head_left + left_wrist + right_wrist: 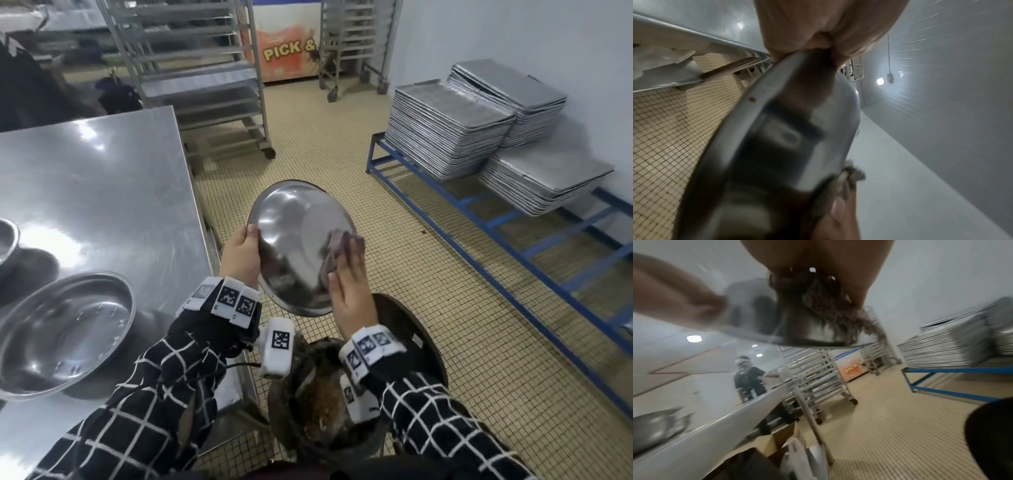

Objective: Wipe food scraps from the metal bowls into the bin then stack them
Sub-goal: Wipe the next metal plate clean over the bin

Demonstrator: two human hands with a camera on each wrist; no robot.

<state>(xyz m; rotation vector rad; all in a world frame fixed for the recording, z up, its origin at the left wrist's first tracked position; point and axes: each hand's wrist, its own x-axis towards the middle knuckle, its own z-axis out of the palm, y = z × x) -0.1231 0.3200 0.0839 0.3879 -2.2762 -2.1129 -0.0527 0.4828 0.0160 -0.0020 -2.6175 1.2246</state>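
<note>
A round metal bowl (294, 236) is tilted over the bin (411, 329), its inside facing me. My left hand (241, 253) grips its left rim, thumb inside. My right hand (349, 291) holds a bunched brownish cloth (340, 246) against the bowl's inner right side near the rim. The left wrist view has the bowl (777, 146) edge-on, pinched by the left hand (818, 32), with the cloth (851, 175) at its far rim. In the blurred right wrist view the cloth (828, 308) hangs under the palm against the bowl (797, 332). Brown scraps (325, 397) lie in the bin.
A steel table (102, 192) stands at my left with a wide metal bowl (65, 329) on it and part of another bowl (5, 243) at the left edge. Stacked trays (448, 133) sit on a blue frame at right; wheeled racks (205, 75) behind. A person (748, 378) stands beyond the table.
</note>
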